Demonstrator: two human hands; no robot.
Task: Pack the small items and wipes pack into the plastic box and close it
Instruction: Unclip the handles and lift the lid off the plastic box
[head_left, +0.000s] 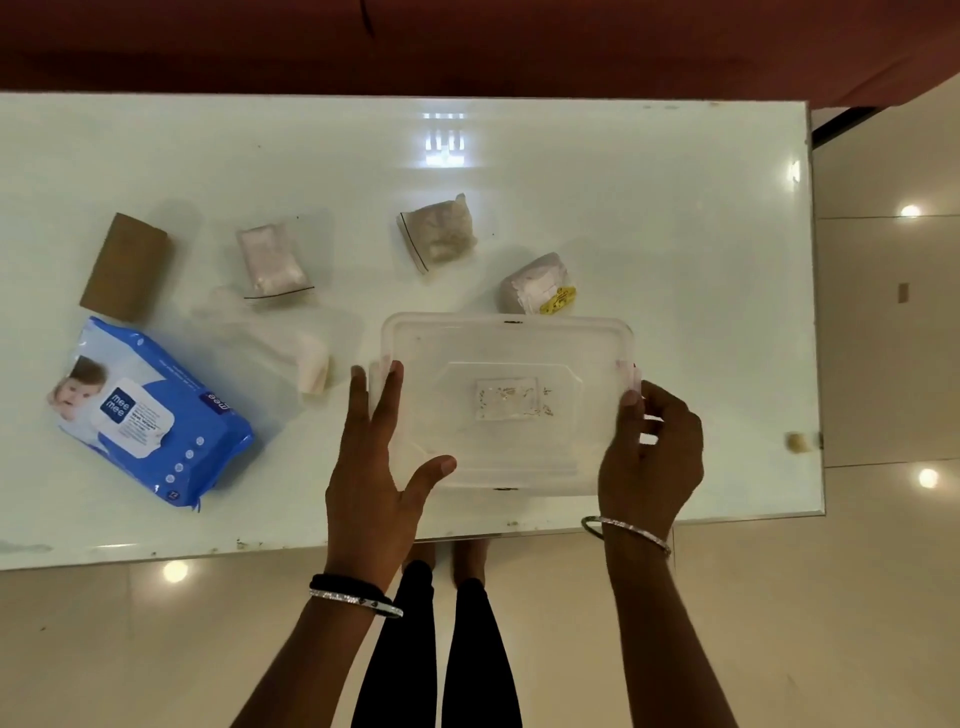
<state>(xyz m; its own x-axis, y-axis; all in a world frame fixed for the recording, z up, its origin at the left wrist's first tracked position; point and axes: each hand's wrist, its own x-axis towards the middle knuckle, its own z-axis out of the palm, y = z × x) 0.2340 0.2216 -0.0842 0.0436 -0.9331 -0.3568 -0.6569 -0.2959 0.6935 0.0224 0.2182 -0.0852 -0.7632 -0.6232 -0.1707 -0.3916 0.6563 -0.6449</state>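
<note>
A clear plastic box (506, 353) with its lid on sits near the front edge of the white table (675, 208). My left hand (374, 467) grips its left side, thumb on the lid. My right hand (649, 457) holds its right side at the clip. A blue wipes pack (150, 410) lies at the front left. A brown cardboard piece (124, 266) lies behind it. Two small zip bags (270, 262) (439, 234) lie further back. A wrapped bundle with a yellow label (540, 285) touches the box's far edge. A pale packet in clear wrap (311, 364) lies left of the box.
The table's right edge (813, 312) and front edge are close to the box. A small tan scrap (797, 441) sits by the right edge. A dark red sofa (467, 47) runs behind the table. My legs (441, 649) stand on the glossy floor below.
</note>
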